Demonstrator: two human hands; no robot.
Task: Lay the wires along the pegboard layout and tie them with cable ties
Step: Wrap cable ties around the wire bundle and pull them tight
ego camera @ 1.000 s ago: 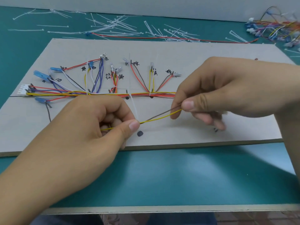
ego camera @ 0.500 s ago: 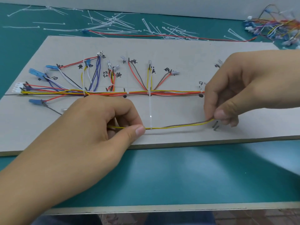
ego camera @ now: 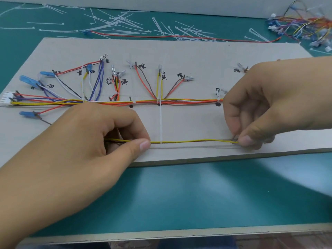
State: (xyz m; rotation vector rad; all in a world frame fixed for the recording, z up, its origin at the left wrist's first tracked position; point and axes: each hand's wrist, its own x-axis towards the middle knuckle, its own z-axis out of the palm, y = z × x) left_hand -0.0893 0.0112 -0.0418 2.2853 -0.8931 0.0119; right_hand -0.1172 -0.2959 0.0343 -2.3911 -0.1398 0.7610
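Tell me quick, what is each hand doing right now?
Left hand: pinching the yellow and brown wires.
Right hand: pinching the same wires' other end.

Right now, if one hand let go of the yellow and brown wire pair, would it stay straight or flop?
Probably flop: the wire pair runs straight only where the left hand and right hand pinch its ends. It looks thin and light, so likely easy to lift.

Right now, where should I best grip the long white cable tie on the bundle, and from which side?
Probably the cable tie's free tail, pinched from above across its width: it runs straight over bare board between the bundle and the stretched yellow wire.
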